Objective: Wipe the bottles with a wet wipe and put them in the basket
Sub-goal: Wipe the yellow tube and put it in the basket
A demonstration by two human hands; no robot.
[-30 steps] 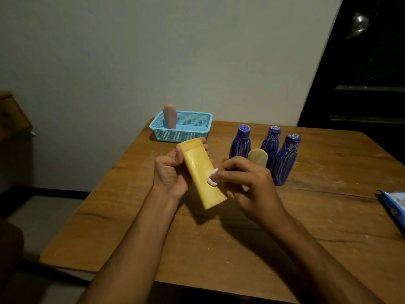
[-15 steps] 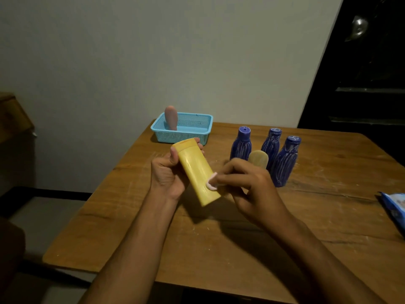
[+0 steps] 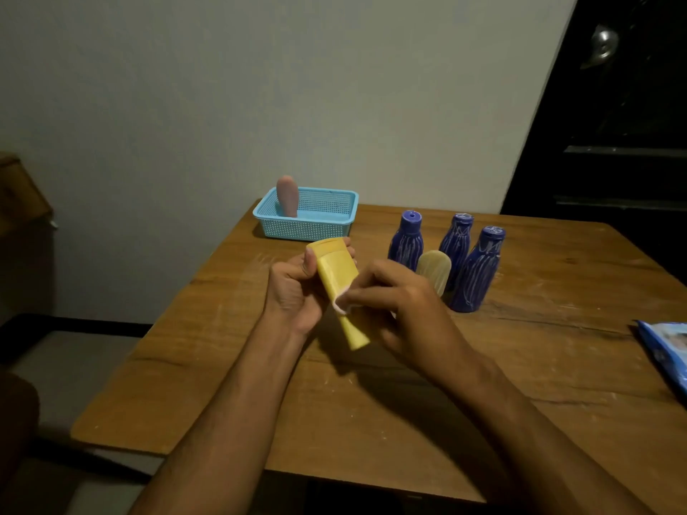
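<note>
Since a second ago the yellow bottle (image 3: 336, 288) sits more upright and nearer the body, wipe slid a little along its side. Left to right: blue basket (image 3: 312, 226) at table's far-left corner, pink bottle (image 3: 287, 197) standing inside it. Left hand (image 3: 293, 291) grips the yellow bottle's upper part, fingers curled round, thumb on front near the cap; bottle tilted, held above the wooden table (image 3: 371, 403). Right hand (image 3: 401, 310) pinches a small wet wipe (image 3: 341, 305) at its fingertips, pressed against the bottle's side. Behind it, cream bottle (image 3: 434, 269) upright, partly hidden. Three blue bottles (image 3: 472, 276) stand grouped just beside it. Blue wipes pack (image 3: 665, 351) at right edge, cut off.
</note>
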